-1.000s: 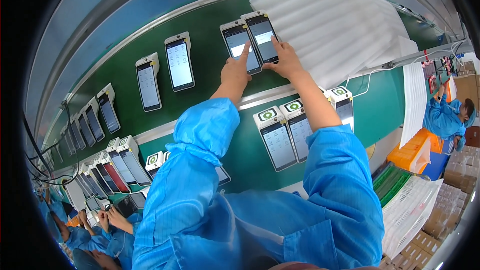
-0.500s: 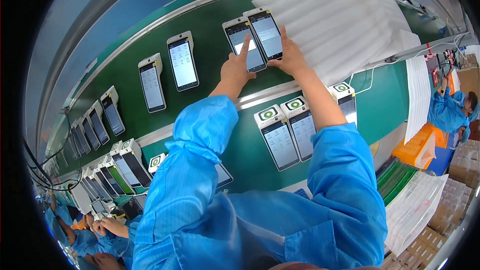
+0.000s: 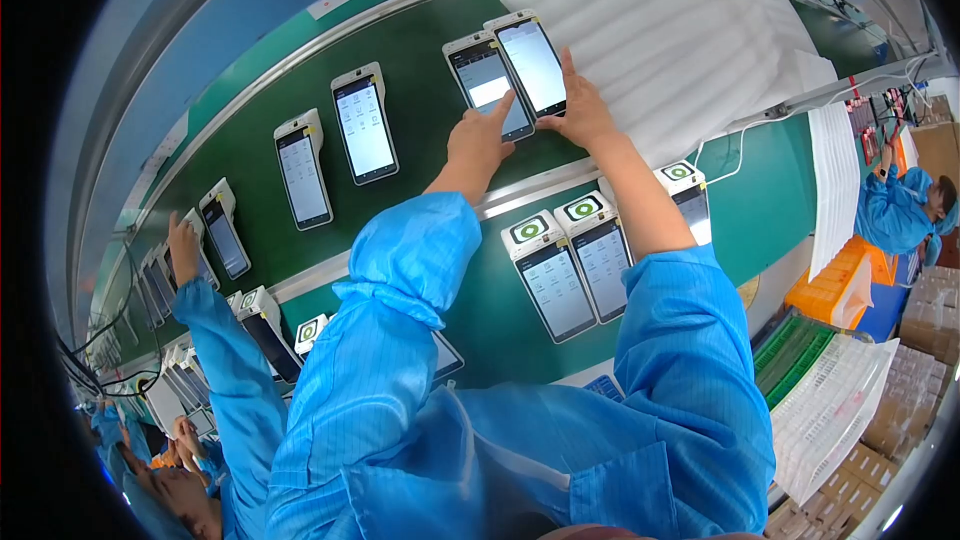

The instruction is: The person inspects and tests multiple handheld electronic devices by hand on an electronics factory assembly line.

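Two white handheld payment terminals lie side by side, screens up, on the green belt. Over the left terminal (image 3: 478, 68) my left hand (image 3: 476, 148) stretches its index finger to the lit screen, near a white pop-up box; the thumb is apart and the other fingers are curled. My right hand (image 3: 583, 118) is at the lower right edge of the right terminal (image 3: 530, 55), index finger and thumb spread, gripping nothing. That terminal's screen is almost all white. Whether the right fingertips touch its casing I cannot tell.
White foam sheets (image 3: 660, 40) are piled right of the terminals. More terminals (image 3: 365, 125) lie leftward along the belt. Nearer, on the green bench, two terminals (image 3: 558, 290) show green-marked tops. At left a co-worker's arm (image 3: 225, 360) reaches over the belt. A white cable (image 3: 742, 155) runs at right.
My left index finger has moved slightly down and right over the screen. The right terminal's screen has turned from a dark-topped list to mostly white. A co-worker's arm has come in at left.
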### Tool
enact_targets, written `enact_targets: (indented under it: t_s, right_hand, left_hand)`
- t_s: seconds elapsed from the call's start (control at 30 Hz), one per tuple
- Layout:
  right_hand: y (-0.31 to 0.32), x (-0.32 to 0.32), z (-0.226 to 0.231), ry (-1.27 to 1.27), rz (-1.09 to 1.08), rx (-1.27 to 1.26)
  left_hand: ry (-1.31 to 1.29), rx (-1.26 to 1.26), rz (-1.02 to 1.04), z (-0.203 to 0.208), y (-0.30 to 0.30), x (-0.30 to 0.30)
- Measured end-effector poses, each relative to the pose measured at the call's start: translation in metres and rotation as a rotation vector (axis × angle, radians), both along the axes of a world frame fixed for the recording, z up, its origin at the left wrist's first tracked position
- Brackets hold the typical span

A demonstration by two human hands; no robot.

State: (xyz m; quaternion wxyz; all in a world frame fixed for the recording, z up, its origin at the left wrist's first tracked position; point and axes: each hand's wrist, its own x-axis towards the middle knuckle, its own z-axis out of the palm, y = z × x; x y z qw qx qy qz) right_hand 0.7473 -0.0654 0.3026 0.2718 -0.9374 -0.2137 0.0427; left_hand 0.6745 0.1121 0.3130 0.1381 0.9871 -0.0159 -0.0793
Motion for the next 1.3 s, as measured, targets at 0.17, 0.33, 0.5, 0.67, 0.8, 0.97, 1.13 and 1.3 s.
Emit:
enact_targets:
  t_s: [0.17,0.33,0.5,0.67,0.8,0.97,1.13,1.3]
  right_hand:
    - [-0.002,0.002,0.002,0.002,-0.009,-0.015]
    - [-0.008,0.002,0.004,0.004,-0.012,0.009]
    - [-0.011,0.003,0.005,-0.005,-0.02,0.004]
    - [-0.016,0.007,0.002,-0.002,-0.009,0.006]
    - [-0.011,0.019,-0.001,-0.143,0.076,0.04]
    - [-0.011,0.031,-0.005,0.237,-0.165,0.275]
    - [0.01,0.04,-0.02,0.249,-0.639,0.449]
    - [-0.001,0.05,-0.025,0.341,-0.538,0.465]
  left_hand:
    - [0.023,0.041,0.015,-0.003,-0.004,0.004]
    - [0.037,0.02,0.018,0.009,-0.011,0.006]
    - [0.014,-0.001,0.022,0.01,-0.014,0.008]
    - [0.11,-0.078,0.102,0.014,-0.018,0.014]
    - [0.013,-0.5,0.509,-0.016,-0.02,0.028]
    - [0.305,-1.36,0.938,-0.002,-0.021,0.037]
    - [0.213,-1.621,1.014,-0.043,0.0,0.045]
    - [0.216,-1.782,0.862,-0.052,0.01,0.042]
